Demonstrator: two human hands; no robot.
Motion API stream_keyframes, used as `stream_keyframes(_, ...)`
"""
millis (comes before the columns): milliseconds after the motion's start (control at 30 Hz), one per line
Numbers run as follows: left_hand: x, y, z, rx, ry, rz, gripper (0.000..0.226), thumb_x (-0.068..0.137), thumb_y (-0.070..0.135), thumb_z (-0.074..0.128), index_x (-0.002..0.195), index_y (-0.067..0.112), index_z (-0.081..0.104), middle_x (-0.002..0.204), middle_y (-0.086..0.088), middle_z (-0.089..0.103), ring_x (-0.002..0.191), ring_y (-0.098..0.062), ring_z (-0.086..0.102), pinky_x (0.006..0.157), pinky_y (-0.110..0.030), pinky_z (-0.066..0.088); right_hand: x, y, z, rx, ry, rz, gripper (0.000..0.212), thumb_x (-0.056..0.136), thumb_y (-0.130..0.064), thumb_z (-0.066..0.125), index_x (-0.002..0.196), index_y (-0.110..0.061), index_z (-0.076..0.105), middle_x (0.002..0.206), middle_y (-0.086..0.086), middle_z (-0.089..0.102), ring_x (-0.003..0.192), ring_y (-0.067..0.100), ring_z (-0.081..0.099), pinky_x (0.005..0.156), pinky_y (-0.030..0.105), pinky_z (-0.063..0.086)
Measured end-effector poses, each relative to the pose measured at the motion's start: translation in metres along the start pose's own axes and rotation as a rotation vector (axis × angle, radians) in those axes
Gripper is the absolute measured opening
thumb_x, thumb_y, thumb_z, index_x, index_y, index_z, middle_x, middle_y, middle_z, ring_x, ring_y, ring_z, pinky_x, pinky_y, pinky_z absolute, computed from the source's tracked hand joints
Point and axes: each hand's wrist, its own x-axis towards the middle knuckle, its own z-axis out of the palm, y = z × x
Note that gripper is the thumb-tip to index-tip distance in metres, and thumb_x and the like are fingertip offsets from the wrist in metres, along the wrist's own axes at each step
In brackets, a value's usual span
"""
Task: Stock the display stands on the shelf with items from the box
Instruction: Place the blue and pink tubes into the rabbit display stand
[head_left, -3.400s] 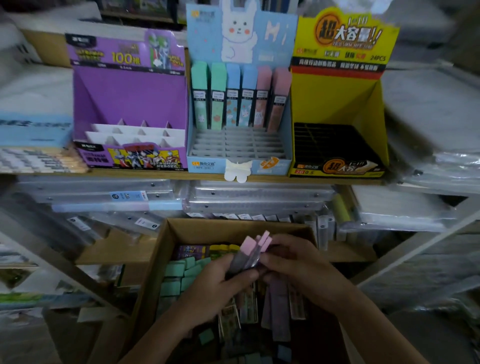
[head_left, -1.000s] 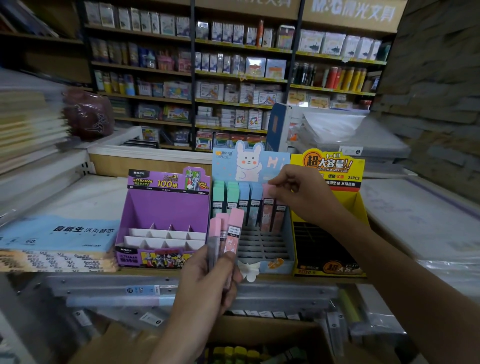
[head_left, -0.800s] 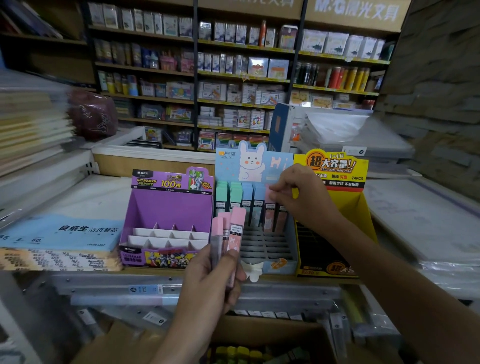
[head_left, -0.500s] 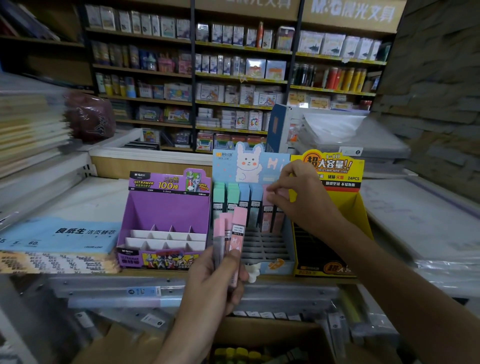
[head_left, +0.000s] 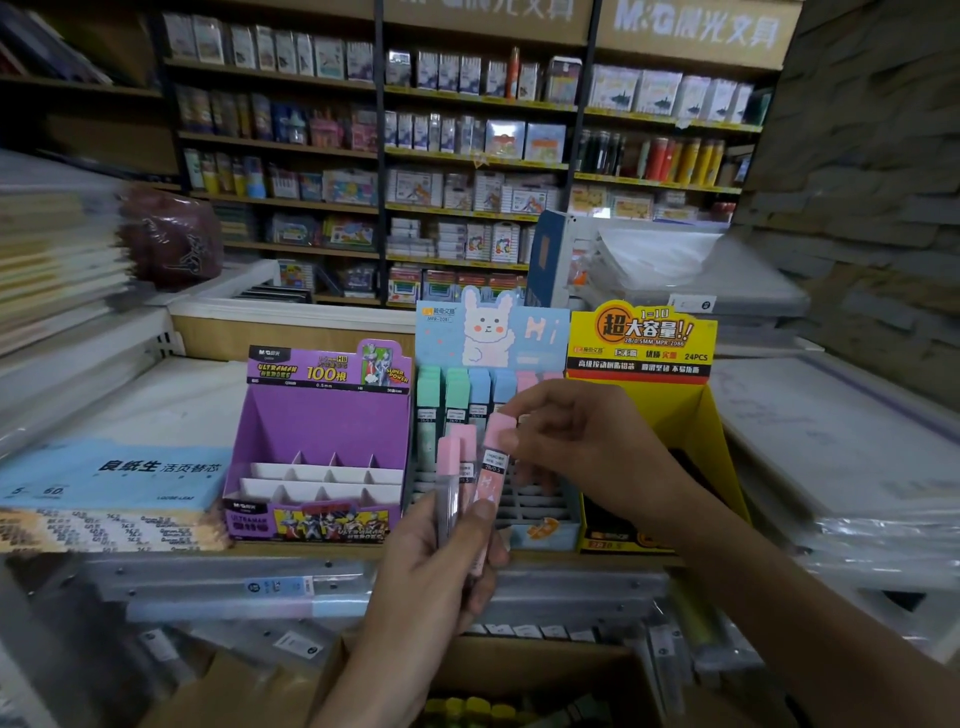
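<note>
My left hand (head_left: 436, 561) grips a small bunch of pink lead cases (head_left: 460, 467) upright in front of the shelf. My right hand (head_left: 576, 441) pinches the pink cap of the rightmost case (head_left: 493, 457) in that bunch. Behind them stands the light blue rabbit display stand (head_left: 493, 332), with green, blue and pink cases in its back row and bare slots in front. A purple stand (head_left: 322, 436) with white dividers is on its left, a yellow stand (head_left: 675, 395) on its right. The cardboard box (head_left: 519, 696) lies at the bottom edge.
Blue and patterned paper packs (head_left: 104, 488) are stacked left of the purple stand. Plastic-wrapped stacks (head_left: 841, 457) lie to the right. Clear folders (head_left: 260, 587) fill the shelf below. Stocked store shelves (head_left: 467, 156) line the back wall.
My right hand has come back from the pink cases in the blue stand's back row to the bunch in my left hand and now pinches one case's cap.
</note>
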Motion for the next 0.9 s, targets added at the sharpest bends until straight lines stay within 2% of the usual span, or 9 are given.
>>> stream_keyframes(133, 0.001, -0.001, -0.003, -0.027, -0.007, 0.02, 0.024, 0.097, 0.036, 0.059, 0.083, 0.018, 0.065, 0.072, -0.015, 0.065, 0.038, -0.016, 0.037, 0.036, -0.019, 0.028, 0.0, -0.005, -0.012, 0.078, 0.049, -0.037, 0.016, 0.083, -0.011, 0.079, 0.096, -0.008, 0.07, 0.073, 0.017, 0.073, 0.06, 0.028, 0.069, 0.056, 0.033, 0.057)
stream_keyframes(233, 0.003, -0.003, -0.007, -0.031, 0.032, 0.028, 0.031, 0.093, 0.038, 0.06, 0.083, 0.009, 0.061, 0.074, -0.019, 0.065, 0.038, -0.019, 0.034, 0.037, -0.017, 0.027, 0.003, -0.007, -0.026, 0.105, 0.122, -0.086, 0.015, 0.085, -0.005, 0.075, 0.098, -0.002, 0.068, 0.069, 0.012, 0.072, 0.055, 0.021, 0.065, 0.052, 0.027, 0.053)
stream_keyframes(400, 0.004, -0.004, -0.014, -0.019, 0.092, 0.005, 0.023, 0.101, 0.025, 0.055, 0.084, 0.014, 0.067, 0.069, -0.014, 0.057, 0.041, -0.017, 0.038, 0.038, -0.016, 0.025, 0.013, 0.0, -0.048, -0.003, 0.225, -0.148, 0.014, 0.089, -0.008, 0.072, 0.1, -0.001, 0.067, 0.077, 0.015, 0.074, 0.065, 0.029, 0.07, 0.058, 0.03, 0.056)
stream_keyframes(500, 0.003, -0.004, -0.013, 0.007, 0.092, 0.002, 0.022, 0.102, 0.023, 0.055, 0.085, 0.017, 0.068, 0.062, -0.01, 0.054, 0.044, -0.019, 0.041, 0.038, -0.016, 0.025, 0.018, 0.009, -0.055, -0.083, 0.253, -0.159, 0.012, 0.09, -0.013, 0.072, 0.097, -0.004, 0.068, 0.082, 0.015, 0.074, 0.067, 0.031, 0.07, 0.06, 0.032, 0.058)
stream_keyframes(567, 0.003, -0.003, -0.011, 0.022, 0.096, 0.006, 0.022, 0.101, 0.023, 0.056, 0.084, 0.018, 0.069, 0.06, -0.01, 0.055, 0.045, -0.02, 0.041, 0.038, -0.016, 0.026, 0.021, 0.017, -0.058, -0.136, 0.258, -0.156, 0.009, 0.09, -0.011, 0.072, 0.095, -0.006, 0.068, 0.08, 0.015, 0.073, 0.067, 0.031, 0.069, 0.06, 0.032, 0.056)
stream_keyframes(733, 0.002, -0.001, -0.011, 0.053, 0.099, 0.017, 0.024, 0.101, 0.023, 0.056, 0.081, 0.019, 0.07, 0.057, -0.012, 0.054, 0.045, -0.02, 0.04, 0.038, -0.018, 0.027, 0.024, 0.032, -0.058, -0.251, 0.246, -0.134, 0.008, 0.09, -0.009, 0.074, 0.095, -0.013, 0.069, 0.077, 0.003, 0.072, 0.07, 0.024, 0.071, 0.062, 0.03, 0.058)
stream_keyframes(900, 0.001, -0.001, -0.012, 0.092, 0.095, 0.011, 0.027, 0.1, 0.028, 0.058, 0.076, 0.019, 0.068, 0.054, -0.012, 0.053, 0.042, -0.017, 0.043, 0.037, -0.02, 0.028, 0.022, 0.033, -0.058, -0.255, 0.203, -0.121, 0.01, 0.089, -0.008, 0.074, 0.096, -0.012, 0.068, 0.078, 0.005, 0.072, 0.071, 0.021, 0.072, 0.063, 0.03, 0.06)
